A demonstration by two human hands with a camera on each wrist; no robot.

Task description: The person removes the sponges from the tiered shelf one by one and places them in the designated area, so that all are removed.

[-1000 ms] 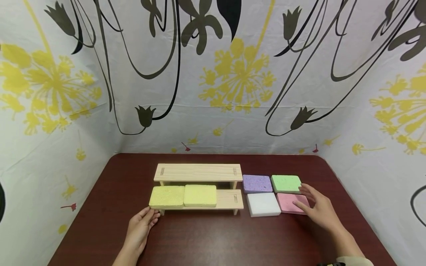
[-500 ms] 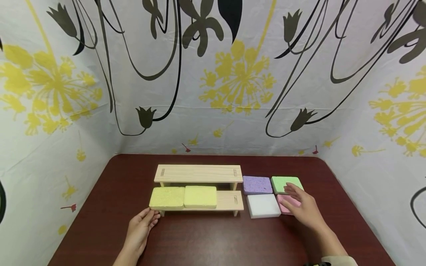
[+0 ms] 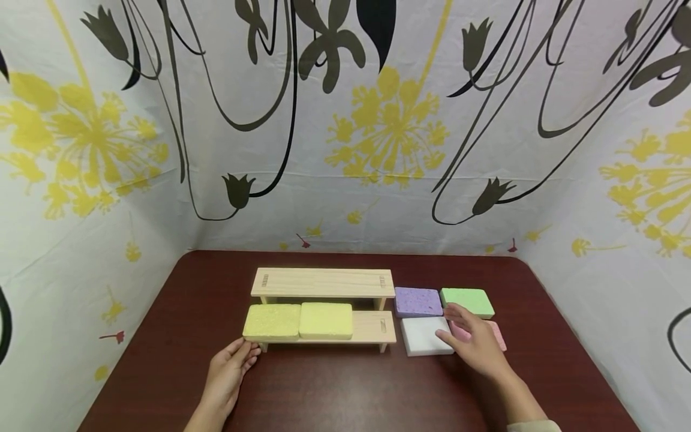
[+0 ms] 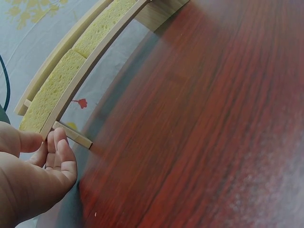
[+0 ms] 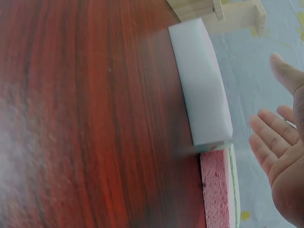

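Note:
My left hand (image 3: 227, 369) pinches the front left corner of a low wooden shelf (image 3: 372, 327). In the left wrist view the thumb lies at the board's end, with fingers (image 4: 65, 152) below beside the leg. Two yellow sponges (image 3: 272, 321) lie side by side on that shelf, its right end bare. My right hand (image 3: 480, 345) is spread over the white sponge (image 3: 423, 336) and the pink sponge (image 3: 498, 336), hiding part of both. In the right wrist view nothing is between its thumb and fingers. Behind them lie a purple sponge (image 3: 418, 301) and a green sponge (image 3: 468, 302).
Directly behind the low shelf stands a higher wooden shelf (image 3: 324, 282) with a bare top. Everything rests on a dark red-brown table (image 3: 324, 390). Flower-printed cloth (image 3: 291, 150) walls in the back and both sides.
My right hand has moved left from the pink and green sponges toward the white sponge. The left hand stays at the shelf corner, and the sponges have not moved.

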